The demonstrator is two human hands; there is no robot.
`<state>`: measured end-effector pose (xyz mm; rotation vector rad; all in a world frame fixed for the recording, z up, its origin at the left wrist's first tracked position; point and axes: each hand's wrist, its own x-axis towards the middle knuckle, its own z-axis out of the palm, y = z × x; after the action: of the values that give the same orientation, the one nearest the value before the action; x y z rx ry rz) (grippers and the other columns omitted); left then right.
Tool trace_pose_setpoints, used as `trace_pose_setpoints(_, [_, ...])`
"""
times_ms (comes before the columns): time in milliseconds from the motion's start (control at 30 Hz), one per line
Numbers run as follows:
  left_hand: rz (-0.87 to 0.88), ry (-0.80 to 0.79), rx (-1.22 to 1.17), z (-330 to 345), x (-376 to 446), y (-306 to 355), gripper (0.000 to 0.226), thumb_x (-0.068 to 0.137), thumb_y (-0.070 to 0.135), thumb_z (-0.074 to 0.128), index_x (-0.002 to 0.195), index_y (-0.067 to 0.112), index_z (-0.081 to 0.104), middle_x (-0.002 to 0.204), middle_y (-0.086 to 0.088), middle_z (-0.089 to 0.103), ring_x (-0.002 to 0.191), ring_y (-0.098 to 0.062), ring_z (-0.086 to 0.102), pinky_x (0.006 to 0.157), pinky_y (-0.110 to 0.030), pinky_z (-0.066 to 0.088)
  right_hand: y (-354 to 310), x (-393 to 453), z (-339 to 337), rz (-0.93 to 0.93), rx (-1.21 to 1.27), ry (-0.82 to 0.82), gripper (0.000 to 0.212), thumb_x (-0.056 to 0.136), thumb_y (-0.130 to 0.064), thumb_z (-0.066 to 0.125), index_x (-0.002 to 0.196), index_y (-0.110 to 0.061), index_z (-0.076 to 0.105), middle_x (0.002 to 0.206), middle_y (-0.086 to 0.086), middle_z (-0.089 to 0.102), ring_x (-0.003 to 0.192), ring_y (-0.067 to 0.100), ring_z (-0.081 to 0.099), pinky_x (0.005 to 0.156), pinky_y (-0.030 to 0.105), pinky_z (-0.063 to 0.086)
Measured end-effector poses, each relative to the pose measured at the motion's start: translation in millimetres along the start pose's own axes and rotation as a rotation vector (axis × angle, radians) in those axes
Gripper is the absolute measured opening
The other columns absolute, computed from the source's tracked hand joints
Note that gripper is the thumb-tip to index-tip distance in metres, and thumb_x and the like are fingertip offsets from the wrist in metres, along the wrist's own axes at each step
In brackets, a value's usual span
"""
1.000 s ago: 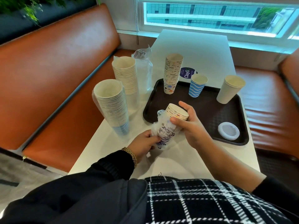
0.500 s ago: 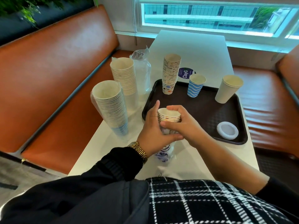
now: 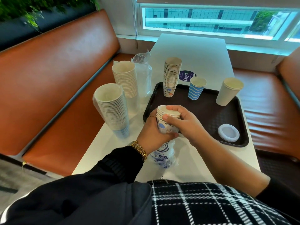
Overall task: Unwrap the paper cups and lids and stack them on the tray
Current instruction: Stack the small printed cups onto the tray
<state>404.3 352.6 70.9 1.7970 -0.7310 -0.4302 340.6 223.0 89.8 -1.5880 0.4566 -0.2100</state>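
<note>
Both hands are on the small stack of patterned cups (image 3: 168, 117): my left hand (image 3: 153, 130) wraps its lower half and my right hand (image 3: 181, 122) pinches the rims from above. A second ago the plastic sleeve (image 3: 163, 157) still covered the cups; now it hangs slipped down below my left hand, so the cups are nearly free. I judge the unwrapping of this batch almost done, with stacking next.

The stack is held over the near left edge of the black tray (image 3: 233, 109). On that tray I count one tall stack of patterned cups (image 3: 171, 75) at its far left corner, one blue striped cup (image 3: 196, 88), one plain white cup (image 3: 228, 93) to its right, and one white lid (image 3: 228, 133) near the right edge. Left of the tray, on the tabletop (image 3: 199, 52), stand two wrapped stacks: a nearer one (image 3: 113, 108) and a farther one (image 3: 126, 78).
</note>
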Motion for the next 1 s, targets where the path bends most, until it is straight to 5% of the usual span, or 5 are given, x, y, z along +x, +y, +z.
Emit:
trace_pose_setpoints(233, [-0.027,0.150,-0.023,1.2,1.4,2.5,0.076,0.066,0.039,0.081,0.131,0.037,0.041,0.115,0.015,0.054,0.107,-0.002,0.057,0.094,-0.025,0.049,0.1,4.9,0.3,0.017,-0.007,-0.108,0.054,0.074,-0.027,0.076,0.124,-0.027,0.057,0.118,0.003,0.064,0.104,0.013,0.064,0.085,0.028,0.054])
trace_pose_setpoints(400, [-0.035,0.224,-0.044,-1.2,2.2,3.6,0.055,0.068,0.022,0.085,0.099,0.045,0.045,0.103,0.019,0.058,0.097,0.002,0.059,0.085,-0.018,0.049,-1.9,8.7,3.3,-0.006,0.030,-0.123,0.059,0.085,-0.004,0.069,0.135,-0.027,0.047,0.125,-0.003,0.059,0.107,0.007,0.060,0.077,0.017,0.050])
trace_pose_setpoints(567, [-0.069,0.222,-0.060,-0.8,4.0,-0.2,0.049,0.066,0.031,0.086,0.097,0.043,0.049,0.105,0.012,0.065,0.094,0.001,0.064,0.080,-0.018,0.053,0.5,12.8,5.8,-0.003,0.069,-0.064,0.053,0.085,-0.014,0.073,0.132,-0.026,0.053,0.114,0.002,0.066,0.097,0.009,0.065,0.070,0.017,0.050])
trace_pose_setpoints(800, [-0.096,0.187,-0.072,0.5,5.6,-5.7,0.048,0.070,0.022,0.086,0.093,0.039,0.048,0.094,0.017,0.063,0.081,0.013,0.062,0.069,-0.008,0.048,-0.8,25.1,3.7,-0.014,-0.003,-0.053,0.082,0.070,-0.036,0.084,0.141,-0.028,0.043,0.126,0.002,0.060,0.111,0.014,0.063,0.094,0.036,0.055])
trace_pose_setpoints(1000, [-0.198,0.204,-0.095,3.2,11.7,-23.7,0.065,0.066,0.036,0.087,0.116,0.031,0.047,0.110,0.009,0.063,0.098,-0.005,0.062,0.087,-0.029,0.054,-23.3,55.5,-5.4,-0.121,-0.029,0.068,0.074,0.077,-0.024,0.082,0.140,-0.023,0.043,0.126,-0.003,0.055,0.118,0.017,0.058,0.101,0.038,0.051])
